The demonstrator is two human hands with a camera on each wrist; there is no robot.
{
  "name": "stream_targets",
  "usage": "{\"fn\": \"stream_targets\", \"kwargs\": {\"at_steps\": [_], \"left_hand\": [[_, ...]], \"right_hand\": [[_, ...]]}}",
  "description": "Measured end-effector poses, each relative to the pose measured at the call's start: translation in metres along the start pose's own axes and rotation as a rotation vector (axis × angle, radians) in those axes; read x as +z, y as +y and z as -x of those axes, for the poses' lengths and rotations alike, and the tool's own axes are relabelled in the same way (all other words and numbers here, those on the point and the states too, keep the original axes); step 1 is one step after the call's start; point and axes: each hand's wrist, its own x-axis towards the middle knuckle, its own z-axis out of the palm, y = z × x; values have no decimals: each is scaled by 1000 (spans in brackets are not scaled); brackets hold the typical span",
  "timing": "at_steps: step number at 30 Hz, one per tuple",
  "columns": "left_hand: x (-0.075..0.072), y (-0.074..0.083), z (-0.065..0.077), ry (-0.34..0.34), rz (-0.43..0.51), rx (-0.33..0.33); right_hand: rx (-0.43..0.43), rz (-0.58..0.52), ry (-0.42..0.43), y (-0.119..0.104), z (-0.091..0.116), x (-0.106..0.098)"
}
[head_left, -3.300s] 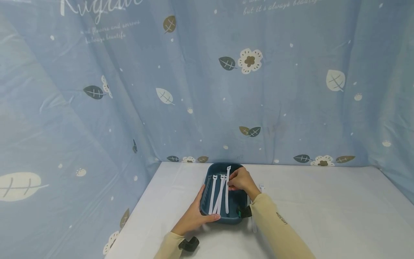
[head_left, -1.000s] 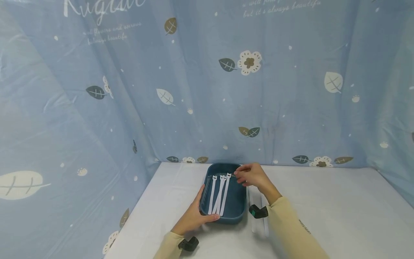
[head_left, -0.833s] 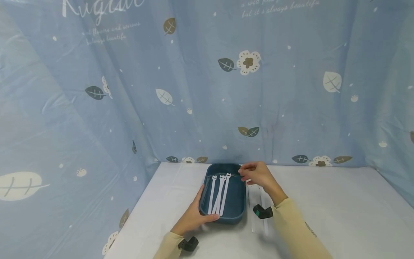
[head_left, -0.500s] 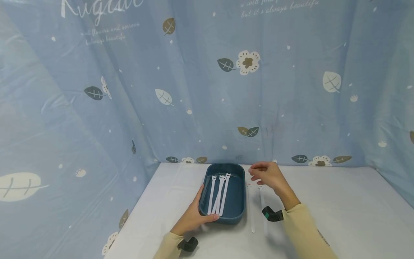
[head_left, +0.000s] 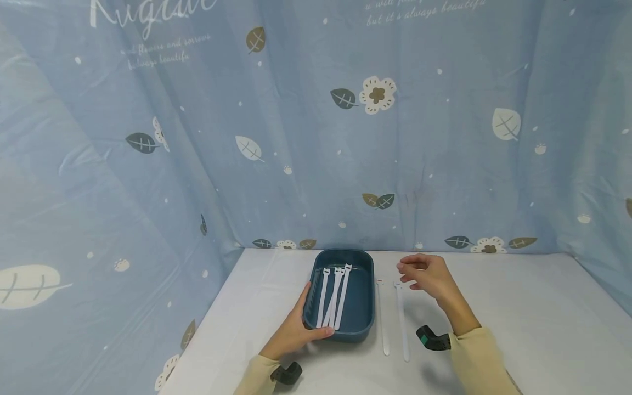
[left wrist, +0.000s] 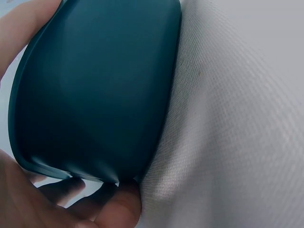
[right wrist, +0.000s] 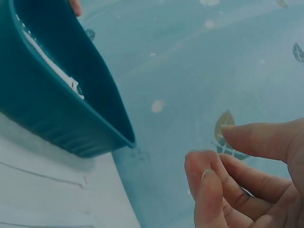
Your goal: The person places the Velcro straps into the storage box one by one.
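Note:
My left hand [head_left: 292,330] grips the near left corner of a dark blue-green plastic basket [head_left: 363,333], its thumb over the front rim. In the left wrist view, fingers curl against the wall of the basket [left wrist: 95,95]. Several white cable straps [head_left: 343,296], with slotted heads at the far end, lie inside it lengthwise. To the right of the basket, a strap [head_left: 383,323] and another strap [head_left: 402,329] lie on the table. My right hand [head_left: 428,274] hovers above and just beyond their heads. Its fingers are loosely bent, and the right wrist view shows nothing between thumb and fingertips.
A white cloth covers the table [head_left: 518,318]. Behind and to the left hangs a blue curtain [head_left: 296,203] printed with leaves and flowers. A black camera mount [head_left: 287,374] sits on the left wrist, and another black mount [head_left: 433,338] on the right.
My right hand let go of a white strap, which now lies in the basket with the others. It then moved right, out over the straps on the table. My left hand stays on the basket.

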Motion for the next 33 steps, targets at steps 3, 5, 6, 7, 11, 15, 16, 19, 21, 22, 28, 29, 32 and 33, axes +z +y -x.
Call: {"fn": "stream_targets", "kwargs": {"at_steps": [3,5,6,7,11,15,16,19,21,22,28,29,32,33], "left_hand": [[0,0,0,-2,0,-3],[-1,1,0,-6,5,0],[-1,1,0,-8,9,2],[-1,1,0,-11,15,4],[-1,1,0,-16,23,9],[-1,0,-1,-13,16,9],[-1,-1,-1,-12,16,9],[-1,0,-2,-10,15,10],[-1,0,-2,-9,14,8],[-1,0,-2,-8,14,7],[-1,1,-3,-8,15,7],[-1,1,-2,-9,15,7],[-1,1,-2,-13,22,7],[-1,1,-2,-13,24,8]], "right_hand": [[5,-3,5,6,3,-1],[6,-9,6,9,5,-2],[4,-13,4,10,6,-3],[4,-18,2,12,6,-4],[16,-29,2,17,8,-4],[32,-23,14,21,9,-3],[38,-22,16,22,9,-3],[51,-22,18,27,9,-2],[59,-32,12,30,9,-2],[61,-39,8,32,9,-1],[66,-69,-17,42,7,1],[70,-68,-19,43,7,1],[89,-63,-19,47,6,4],[92,-61,-21,48,5,4]]}}
